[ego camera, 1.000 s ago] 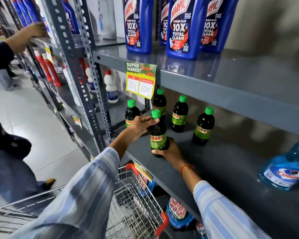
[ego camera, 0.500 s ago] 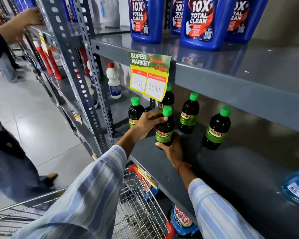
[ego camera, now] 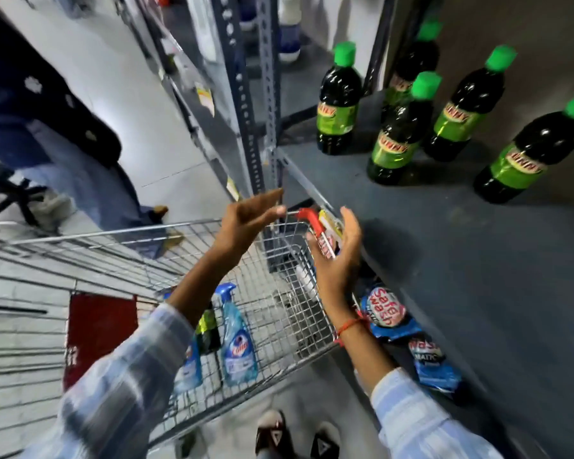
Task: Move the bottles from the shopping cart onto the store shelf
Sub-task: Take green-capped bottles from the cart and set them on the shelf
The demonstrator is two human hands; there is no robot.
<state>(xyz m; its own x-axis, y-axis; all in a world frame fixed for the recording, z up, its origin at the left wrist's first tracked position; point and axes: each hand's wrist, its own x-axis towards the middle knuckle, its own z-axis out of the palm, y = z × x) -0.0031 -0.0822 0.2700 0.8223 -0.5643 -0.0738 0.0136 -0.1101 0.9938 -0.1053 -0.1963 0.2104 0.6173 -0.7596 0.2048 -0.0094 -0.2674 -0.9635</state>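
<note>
Several dark bottles with green caps and green labels stand on the grey store shelf (ego camera: 444,253); the nearest one (ego camera: 400,130) stands free at the front of the group. My left hand (ego camera: 246,223) and my right hand (ego camera: 337,256) hover empty, fingers spread, over the front corner of the wire shopping cart (ego camera: 279,293). Inside the cart lie two blue spray bottles, one beside my left forearm (ego camera: 237,339), and a dark bottle with a green label (ego camera: 207,329), partly hidden by my left forearm.
A perforated steel upright (ego camera: 262,104) stands at the shelf's left end. Blue detergent pouches (ego camera: 386,313) lie on the lower shelf. Another person (ego camera: 47,134) stands left of the cart. My shoes (ego camera: 295,438) show below.
Both hands let go of the dark bottle, which stays on the shelf, and drew back and down over the cart. The view tilted down from the upper shelves toward the cart.
</note>
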